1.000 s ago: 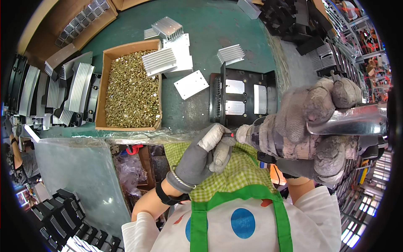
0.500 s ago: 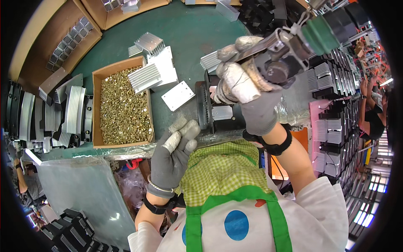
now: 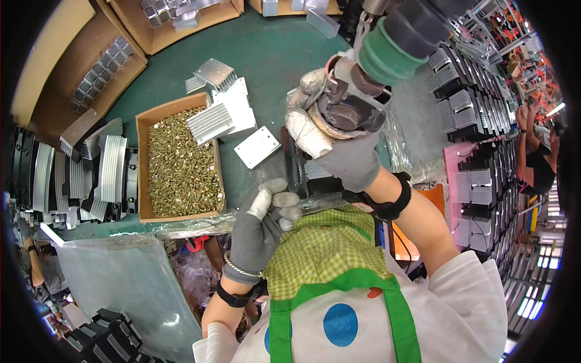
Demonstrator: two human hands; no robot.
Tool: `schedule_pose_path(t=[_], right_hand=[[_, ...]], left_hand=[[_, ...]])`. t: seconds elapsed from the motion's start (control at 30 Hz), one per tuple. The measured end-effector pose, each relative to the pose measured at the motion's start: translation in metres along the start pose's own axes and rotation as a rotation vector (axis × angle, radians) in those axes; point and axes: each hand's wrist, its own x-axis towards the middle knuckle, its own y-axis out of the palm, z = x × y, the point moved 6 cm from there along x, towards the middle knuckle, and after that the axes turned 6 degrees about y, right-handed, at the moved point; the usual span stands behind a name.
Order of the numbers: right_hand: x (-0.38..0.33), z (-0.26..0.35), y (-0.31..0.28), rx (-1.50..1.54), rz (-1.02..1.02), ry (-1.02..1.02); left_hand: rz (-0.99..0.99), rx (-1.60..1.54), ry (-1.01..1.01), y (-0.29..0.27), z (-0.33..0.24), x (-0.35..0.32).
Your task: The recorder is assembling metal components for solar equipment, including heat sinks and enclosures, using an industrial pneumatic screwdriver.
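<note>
My right hand [image 3: 339, 142], in a worn grey glove, grips a hanging power screwdriver [image 3: 378, 57] with a green collar, raised close to the camera over the bench. My left hand [image 3: 263, 221], also gloved, has its fingers curled with the thumb against taped fingertips at the bench's front edge; anything pinched there is too small to tell. Just beyond it lies a black metal fixture [image 3: 302, 172], partly hidden by my right hand. A cardboard box of brass screws [image 3: 178, 163] sits left of my left hand.
Finned aluminium heat sinks [image 3: 212, 118] and flat plates [image 3: 257, 147] lie on the green bench [image 3: 266, 54]. Curved metal parts [image 3: 91, 175] stack at left, boxes of parts at the back, racks of heat sinks [image 3: 478, 187] at right. Another person [image 3: 538, 157] works far right.
My right hand has swung the screwdriver from the right up and over the bench, toward the camera. My left hand has let go of its tip and dropped to the bench edge.
</note>
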Motion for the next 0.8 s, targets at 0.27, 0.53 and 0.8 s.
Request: schedule_pose_path(t=[0.27,0.53,0.8], right_hand=[[-0.015,0.035,-0.011,1.224,-0.018,0.591],[-0.008,0.051,-0.019,0.938,0.368,0.314],[-0.009,0.067,-0.016,0.911,0.449,0.266]], left_hand=[[0.170,0.051,-0.003,0.012,-0.005,0.004],[-0.026,0.099,-0.072,0.030,0.003,0.007],[-0.020,-0.076,-0.133,0.028,0.010,0.005]])
